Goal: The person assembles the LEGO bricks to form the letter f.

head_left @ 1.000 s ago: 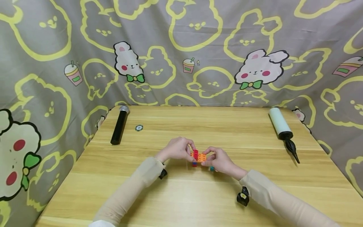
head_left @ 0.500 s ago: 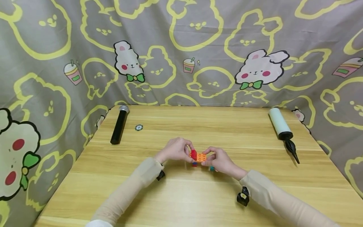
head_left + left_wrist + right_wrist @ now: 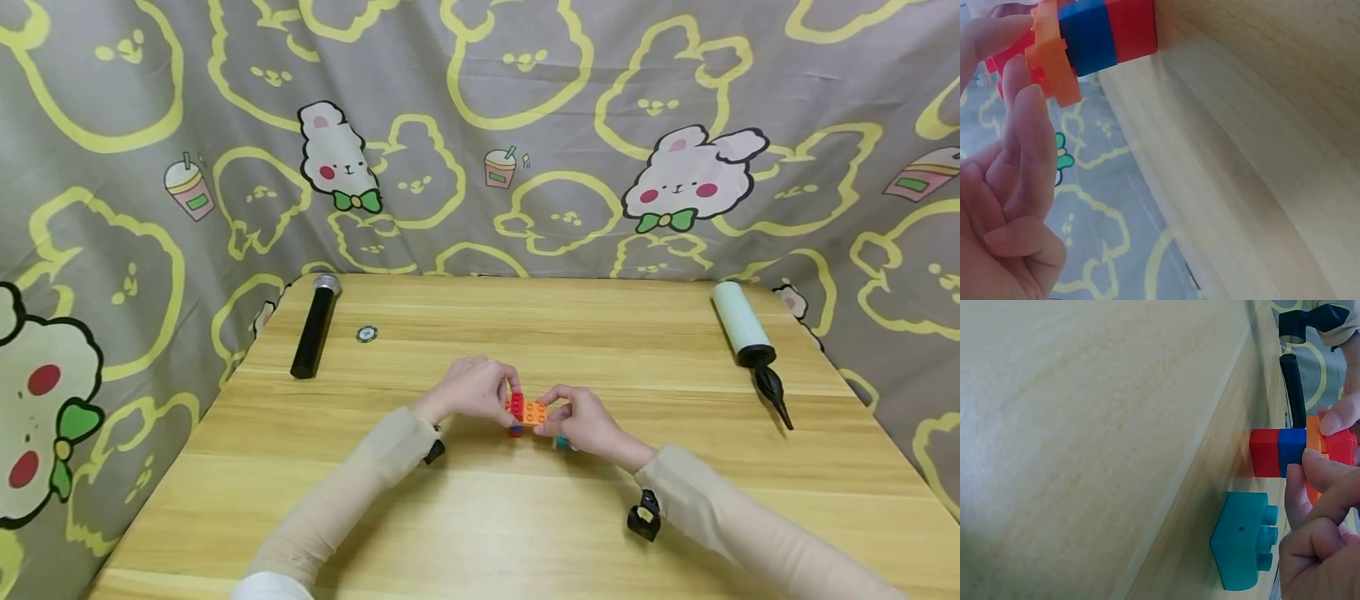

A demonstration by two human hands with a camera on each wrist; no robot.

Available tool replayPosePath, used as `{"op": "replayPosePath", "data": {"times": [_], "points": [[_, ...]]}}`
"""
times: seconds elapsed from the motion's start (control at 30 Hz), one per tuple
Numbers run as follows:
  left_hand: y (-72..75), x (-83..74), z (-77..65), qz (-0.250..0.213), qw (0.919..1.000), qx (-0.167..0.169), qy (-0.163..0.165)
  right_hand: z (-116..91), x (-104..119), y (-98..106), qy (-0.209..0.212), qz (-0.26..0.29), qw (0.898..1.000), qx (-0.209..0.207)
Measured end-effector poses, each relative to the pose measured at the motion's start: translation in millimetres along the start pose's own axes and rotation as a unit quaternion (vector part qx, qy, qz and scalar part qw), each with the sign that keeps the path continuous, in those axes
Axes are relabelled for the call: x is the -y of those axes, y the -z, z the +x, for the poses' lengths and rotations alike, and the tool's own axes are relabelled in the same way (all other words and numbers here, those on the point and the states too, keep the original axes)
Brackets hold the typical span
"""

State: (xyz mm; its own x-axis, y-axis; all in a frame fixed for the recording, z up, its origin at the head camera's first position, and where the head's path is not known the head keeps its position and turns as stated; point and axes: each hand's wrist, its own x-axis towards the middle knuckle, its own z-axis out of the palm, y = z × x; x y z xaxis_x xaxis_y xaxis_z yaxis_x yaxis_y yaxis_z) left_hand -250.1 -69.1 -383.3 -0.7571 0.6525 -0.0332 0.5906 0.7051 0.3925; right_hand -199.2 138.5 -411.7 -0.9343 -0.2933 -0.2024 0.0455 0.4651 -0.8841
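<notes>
In the middle of the table stands a small stack of toy building bricks: a red brick (image 3: 1265,453) at the bottom, a blue brick (image 3: 1291,452) on it, then a wider orange brick (image 3: 536,412). My left hand (image 3: 471,392) pinches an upper red brick (image 3: 517,405) at the left end of the orange one. Whether its studs are fully seated cannot be told. The orange brick's right end is between the thumb and fingers of my right hand (image 3: 590,423). A teal brick (image 3: 1238,540) lies on the table beneath that hand, apart from the stack.
A black microphone (image 3: 315,329) and a round chip (image 3: 367,334) lie at the back left of the wooden table (image 3: 480,517). Toward the back right lies a pale hand pump (image 3: 742,325) with a black nozzle. A patterned curtain (image 3: 427,83) hangs behind.
The upper red brick tips to the left half a second ago and stands straighter now, as my left hand shifts slightly to the right. My right hand keeps its hold on the orange brick.
</notes>
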Motion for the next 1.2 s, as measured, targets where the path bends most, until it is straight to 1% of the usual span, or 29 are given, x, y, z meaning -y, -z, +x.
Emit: {"op": "replayPosePath", "data": {"times": [0.1, 0.27, 0.4, 0.5, 0.63, 0.8, 0.93, 1.2], "points": [[-0.3, 0.1, 0.1, 0.002, 1.0, -0.005, 0.002, 0.2, -0.5, 0.1, -0.002, 0.004, 1.0, 0.001], [-2.6, 3.1, -0.9, -0.023, 0.9996, -0.017, 0.0, 0.4, -0.6, 0.2, -0.004, 0.0, 1.0, -0.002], [-4.8, 4.5, -2.9, -0.041, 0.9984, -0.039, -0.004, 0.7, 0.1, -1.2, -0.001, -0.007, 1.0, -0.008], [-6.5, 4.9, -4.8, -0.044, 0.9975, -0.056, -0.002, 0.7, 0.5, -2.4, 0.0, -0.004, 1.0, -0.009], [-8.5, 5.7, -6.5, -0.048, 0.9965, -0.069, 0.003, 0.7, 0.6, -2.8, -0.001, -0.001, 1.0, -0.009], [-11.4, 8.3, -7.9, -0.062, 0.995, -0.078, 0.011, 0.8, 1.5, -2.9, 0.0, -0.002, 1.0, -0.007], [-13.6, 9.9, -8.9, -0.079, 0.993, -0.084, 0.024, 0.8, 2.5, -3.1, 0.007, -0.005, 1.0, -0.005], [-16.8, 12.4, -11.8, -0.109, 0.9898, -0.088, 0.026, -0.3, 3.8, -3.9, 0.004, -0.003, 1.0, -0.005]]}}
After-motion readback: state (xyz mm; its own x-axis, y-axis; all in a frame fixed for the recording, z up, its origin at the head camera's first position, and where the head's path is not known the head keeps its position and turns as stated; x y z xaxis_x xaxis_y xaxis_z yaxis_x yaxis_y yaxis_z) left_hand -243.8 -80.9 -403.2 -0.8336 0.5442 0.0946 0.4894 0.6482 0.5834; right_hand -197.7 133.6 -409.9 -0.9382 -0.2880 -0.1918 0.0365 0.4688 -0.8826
